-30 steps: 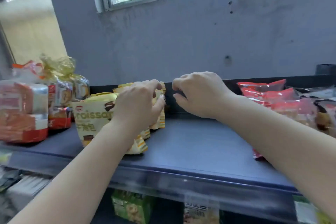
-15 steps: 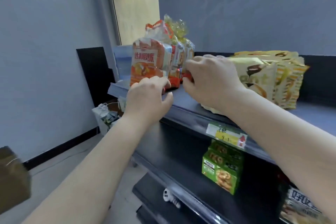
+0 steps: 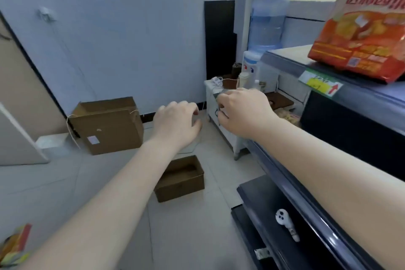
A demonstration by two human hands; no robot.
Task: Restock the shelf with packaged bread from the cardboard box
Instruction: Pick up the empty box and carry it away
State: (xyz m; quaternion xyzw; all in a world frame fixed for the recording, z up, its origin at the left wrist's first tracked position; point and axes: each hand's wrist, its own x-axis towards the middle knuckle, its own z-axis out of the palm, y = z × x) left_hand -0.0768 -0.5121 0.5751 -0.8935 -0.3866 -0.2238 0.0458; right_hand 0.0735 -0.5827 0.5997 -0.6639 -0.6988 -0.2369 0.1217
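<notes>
My left hand (image 3: pixel 176 124) and right hand (image 3: pixel 243 112) hang loosely curled, holding nothing, at frame centre. The small open brown cardboard box (image 3: pixel 180 178) sits below them on the floor. A glossy orange bread bag (image 3: pixel 363 28) stands upper right on the smooth grey shelf (image 3: pixel 285 59).

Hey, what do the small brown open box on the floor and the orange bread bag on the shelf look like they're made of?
Small brown open box: looks like matte corrugated cardboard, with folded flaps. Orange bread bag: apparently glossy printed plastic film, judging by its sheen and creases.

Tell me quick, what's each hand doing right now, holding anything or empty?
Left hand: empty, fingers loosely curled, in the air above the floor.
Right hand: empty as far as can be seen, fingers loosely curled, in front of the shelf.
</notes>
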